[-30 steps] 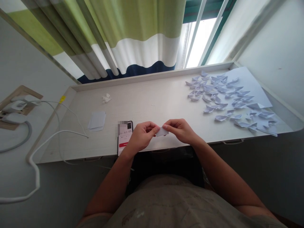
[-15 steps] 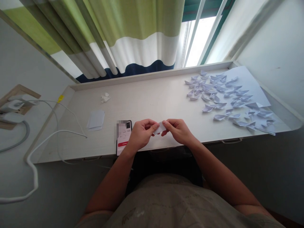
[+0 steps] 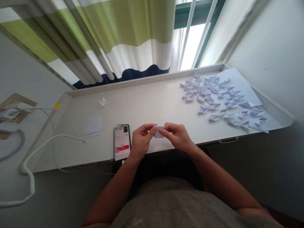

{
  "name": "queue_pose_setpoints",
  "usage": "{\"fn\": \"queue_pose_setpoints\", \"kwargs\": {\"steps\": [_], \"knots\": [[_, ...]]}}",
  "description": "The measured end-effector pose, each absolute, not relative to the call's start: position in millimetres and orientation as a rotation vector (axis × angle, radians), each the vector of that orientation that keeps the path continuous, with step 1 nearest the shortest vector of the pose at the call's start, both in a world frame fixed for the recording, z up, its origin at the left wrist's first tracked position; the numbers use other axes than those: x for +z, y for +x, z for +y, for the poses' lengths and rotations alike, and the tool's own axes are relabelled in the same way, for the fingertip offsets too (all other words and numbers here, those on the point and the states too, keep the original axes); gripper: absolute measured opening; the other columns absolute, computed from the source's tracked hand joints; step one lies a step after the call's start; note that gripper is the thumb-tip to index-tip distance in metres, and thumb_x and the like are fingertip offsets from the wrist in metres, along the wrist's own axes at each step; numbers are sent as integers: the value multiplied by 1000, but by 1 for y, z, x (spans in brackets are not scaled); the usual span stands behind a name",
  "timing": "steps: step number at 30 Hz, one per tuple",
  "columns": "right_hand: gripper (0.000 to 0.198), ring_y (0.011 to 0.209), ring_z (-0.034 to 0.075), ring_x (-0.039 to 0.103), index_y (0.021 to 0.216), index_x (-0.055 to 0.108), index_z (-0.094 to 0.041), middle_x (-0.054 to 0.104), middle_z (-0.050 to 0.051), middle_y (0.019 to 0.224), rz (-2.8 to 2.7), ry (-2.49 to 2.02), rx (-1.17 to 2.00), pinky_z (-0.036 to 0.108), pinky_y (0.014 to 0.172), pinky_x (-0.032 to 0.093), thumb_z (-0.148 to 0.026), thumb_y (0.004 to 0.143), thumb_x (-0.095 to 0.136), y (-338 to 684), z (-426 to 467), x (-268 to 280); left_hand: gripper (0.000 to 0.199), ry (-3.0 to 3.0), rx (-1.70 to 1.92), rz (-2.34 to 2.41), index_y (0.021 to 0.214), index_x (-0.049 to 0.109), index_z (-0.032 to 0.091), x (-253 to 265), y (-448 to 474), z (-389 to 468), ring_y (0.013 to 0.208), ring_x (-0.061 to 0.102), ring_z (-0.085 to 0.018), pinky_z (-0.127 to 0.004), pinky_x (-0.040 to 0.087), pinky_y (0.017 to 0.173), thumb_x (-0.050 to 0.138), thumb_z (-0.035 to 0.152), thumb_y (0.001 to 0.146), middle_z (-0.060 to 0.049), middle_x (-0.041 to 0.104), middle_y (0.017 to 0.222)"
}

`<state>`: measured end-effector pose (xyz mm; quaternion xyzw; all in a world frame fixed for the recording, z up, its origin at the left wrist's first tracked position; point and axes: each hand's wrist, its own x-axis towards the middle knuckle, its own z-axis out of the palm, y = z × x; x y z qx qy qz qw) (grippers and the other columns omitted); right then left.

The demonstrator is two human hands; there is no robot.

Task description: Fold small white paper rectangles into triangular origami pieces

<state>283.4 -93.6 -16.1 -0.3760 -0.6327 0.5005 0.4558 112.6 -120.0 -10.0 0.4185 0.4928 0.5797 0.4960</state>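
Observation:
Between my two hands is a small folded piece of white paper [image 3: 159, 133], held up over the front edge of the desk. My left hand [image 3: 143, 138] pinches its left edge between thumb and fingers. On the other side, my right hand [image 3: 177, 136] grips it with the thumb lying across its front. The paper looks nearly square and flat. A phone [image 3: 122, 142] with a lit screen lies by my left wrist. Many small folded paper boats [image 3: 209, 91] cover the right part of the desk.
A stack of white paper slips [image 3: 93, 125] and a crumpled tissue [image 3: 103, 103] lie on the left of the desk [image 3: 142, 107]. White cables [image 3: 59, 136] run from wall chargers [image 3: 10, 114] across the left end. Larger white sheets [image 3: 242, 84] lie under the boats. A curtain [image 3: 133, 31] hangs behind.
The paper has turned from tilted to upright, its flat face now showing between my hands. The whole view has shifted slightly, with the desk items appearing further left and mostly lower.

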Motion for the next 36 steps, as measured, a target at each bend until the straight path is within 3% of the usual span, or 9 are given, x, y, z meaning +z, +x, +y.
{"fn": "queue_pose_setpoints", "kwargs": {"steps": [5,11,18,26,32,36], "knots": [[53,62,14,49,68,65,-19,59,-1,64,-1580,-933,1275,30,61,39,-63,98,69,287,-95,-10,33,1173,1356,1216,79,83,19,-4,110,-122,68,62,-15,-28,53,68,90,52,84,-2,73,71],[59,59,13,45,65,61,-20,56,-1,61,-1591,-974,1224,29,57,37,-70,96,68,285,-96,-8,36,1223,1354,1254,81,81,19,-8,115,-125,66,62,-16,-28,53,66,83,54,91,-1,71,69],[62,56,12,41,63,58,-21,52,-2,57,-1499,-1007,1221,28,53,35,-74,93,70,284,-94,-15,43,1133,1249,1187,82,77,18,-13,121,-126,57,61,-12,-25,51,56,87,60,84,0,70,68],[52,62,16,59,78,67,-21,69,1,69,-1380,-924,1337,29,59,49,-70,91,75,280,-93,-19,45,1102,1240,1151,69,70,18,-13,118,-126,54,60,-11,-25,51,55,90,56,82,2,65,59],[48,63,16,61,80,70,-20,71,3,71,-1459,-927,1317,30,58,49,-66,93,76,284,-91,-19,41,1211,1208,1203,80,77,18,-10,113,-125,55,61,-12,-25,50,53,83,57,89,-1,70,67],[48,63,15,60,82,70,-19,72,3,72,-1487,-924,1282,30,60,48,-65,95,74,282,-94,-20,41,1291,1236,1243,77,76,18,-11,111,-124,55,60,-12,-25,49,56,78,55,94,0,67,61]]}}
